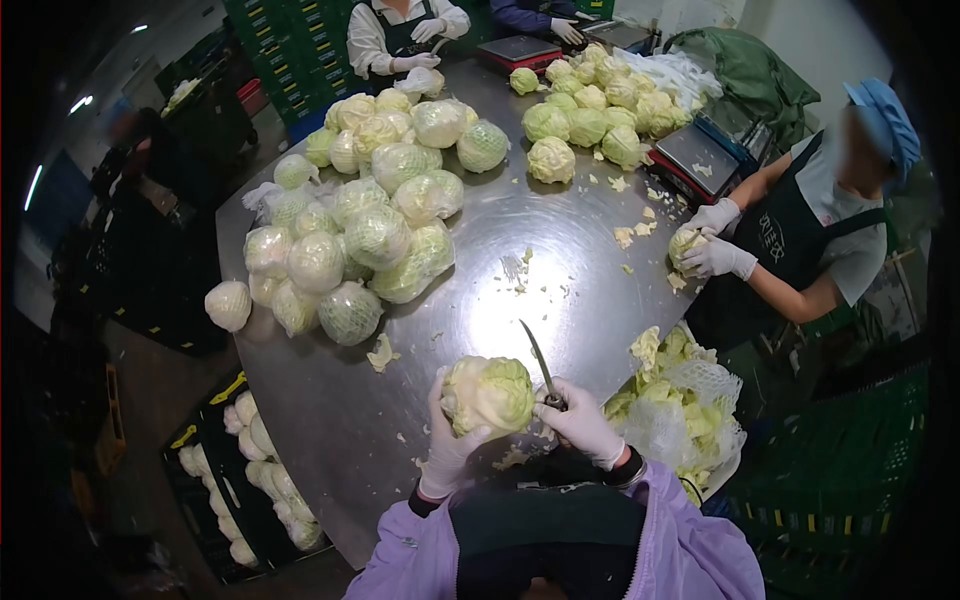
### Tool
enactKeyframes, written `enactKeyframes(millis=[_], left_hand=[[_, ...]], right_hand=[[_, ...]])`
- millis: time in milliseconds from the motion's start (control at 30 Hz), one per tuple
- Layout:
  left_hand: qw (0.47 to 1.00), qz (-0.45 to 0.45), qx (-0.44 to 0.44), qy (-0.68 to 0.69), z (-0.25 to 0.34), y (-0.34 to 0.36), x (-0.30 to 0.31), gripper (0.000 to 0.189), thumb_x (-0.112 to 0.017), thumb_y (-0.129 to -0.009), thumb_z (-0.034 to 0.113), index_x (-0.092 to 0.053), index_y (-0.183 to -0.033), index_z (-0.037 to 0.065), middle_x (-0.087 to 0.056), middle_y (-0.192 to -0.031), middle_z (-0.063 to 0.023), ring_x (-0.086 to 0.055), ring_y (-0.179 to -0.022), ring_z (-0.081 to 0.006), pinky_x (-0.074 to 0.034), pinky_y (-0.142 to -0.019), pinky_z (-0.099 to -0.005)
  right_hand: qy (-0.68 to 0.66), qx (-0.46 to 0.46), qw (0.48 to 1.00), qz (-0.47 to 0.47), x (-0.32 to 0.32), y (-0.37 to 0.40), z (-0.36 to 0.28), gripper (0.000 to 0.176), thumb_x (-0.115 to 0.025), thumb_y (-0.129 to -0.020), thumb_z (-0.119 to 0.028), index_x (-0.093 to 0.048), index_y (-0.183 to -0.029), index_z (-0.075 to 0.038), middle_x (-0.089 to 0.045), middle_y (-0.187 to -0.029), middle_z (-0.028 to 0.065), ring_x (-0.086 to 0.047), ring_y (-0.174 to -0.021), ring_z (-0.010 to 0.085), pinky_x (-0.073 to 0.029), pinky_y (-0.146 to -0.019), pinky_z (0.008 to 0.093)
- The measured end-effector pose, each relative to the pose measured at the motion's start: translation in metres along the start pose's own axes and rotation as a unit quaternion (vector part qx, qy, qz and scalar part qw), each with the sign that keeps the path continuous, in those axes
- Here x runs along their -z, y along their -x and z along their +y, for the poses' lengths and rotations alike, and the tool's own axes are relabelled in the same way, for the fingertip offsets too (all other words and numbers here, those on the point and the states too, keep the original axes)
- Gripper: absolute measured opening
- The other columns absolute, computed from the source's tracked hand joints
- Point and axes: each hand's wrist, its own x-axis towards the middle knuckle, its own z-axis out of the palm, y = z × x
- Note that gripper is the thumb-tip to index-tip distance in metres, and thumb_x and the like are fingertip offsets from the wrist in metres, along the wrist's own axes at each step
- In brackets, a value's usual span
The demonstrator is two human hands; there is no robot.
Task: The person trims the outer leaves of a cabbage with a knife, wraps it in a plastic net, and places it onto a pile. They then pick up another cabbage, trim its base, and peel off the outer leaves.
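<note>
A pale green cabbage (490, 393) is held above the near edge of the steel table (490, 260). Around its left side curls my left hand (448, 440), in a white glove, with the thumb pressed on the underside. My right hand (586, 425), gloved too, is closed round the dark handle of a knife (538, 356). The curved blade points up and away, just right of the cabbage. Small leaf scraps lie on the steel around both hands.
Wrapped cabbages (375, 236) are heaped on the left, bare cabbages (600, 100) at the back. A co-worker (800, 230) on the right handles another cabbage near a scale (700, 160). Trimmed leaves (680, 400) fill a container at right; crates (250, 470) of cabbages stand lower left.
</note>
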Motion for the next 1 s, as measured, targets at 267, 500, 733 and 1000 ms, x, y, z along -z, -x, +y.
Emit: enactKeyframes(millis=[267,500,733,1000], left_hand=[[0.921,0.057,0.241,0.3,0.01,-0.004,-0.01,0.073,-0.051,-0.089,0.054,-0.026,-0.143,0.012,-0.037,-0.141,-0.0149,-0.04,-0.129,-0.0319,-0.048,-0.094,-0.0485],[0.866,0.071,0.289,0.402,-0.001,-0.003,-0.022,0.068,-0.044,-0.092,0.058,-0.03,-0.142,0.013,-0.037,-0.141,-0.0137,-0.041,-0.127,-0.0304,-0.042,-0.1,-0.0498],[0.841,0.132,0.261,0.455,-0.009,-0.011,-0.011,0.07,-0.047,-0.089,0.06,-0.032,-0.141,0.015,-0.038,-0.141,-0.011,-0.041,-0.127,-0.0292,-0.038,-0.103,-0.0453],[0.974,0.115,0.083,0.177,0.029,0.0,-0.033,0.066,-0.051,-0.093,0.04,-0.025,-0.144,0.009,-0.032,-0.143,-0.0161,-0.034,-0.133,-0.0326,-0.033,-0.107,-0.049]], right_hand=[[-0.163,0.003,0.986,-0.021,0.007,-0.01,0.019,0.004,-0.055,-0.09,-0.008,-0.054,-0.088,-0.004,-0.059,-0.074,0.0037,-0.053,-0.059,0.0063,-0.044,-0.056,0.0205],[-0.114,0.073,0.99,-0.034,-0.002,-0.008,0.013,0.004,-0.054,-0.09,-0.006,-0.052,-0.092,-0.003,-0.058,-0.087,0.0033,-0.053,-0.064,0.0044,-0.044,-0.059,0.0201],[-0.059,0.027,0.958,-0.279,-0.011,0.013,0.029,0.006,-0.055,-0.089,-0.005,-0.053,-0.094,-0.004,-0.059,-0.086,0.0028,-0.058,-0.077,0.0078,-0.047,-0.069,0.0226],[-0.197,0.089,0.974,-0.06,0.004,-0.012,0.025,0.081,-0.067,-0.084,-0.026,-0.02,-0.147,-0.007,-0.049,-0.133,0.0142,-0.061,-0.066,0.0099,-0.044,-0.053,0.019]])
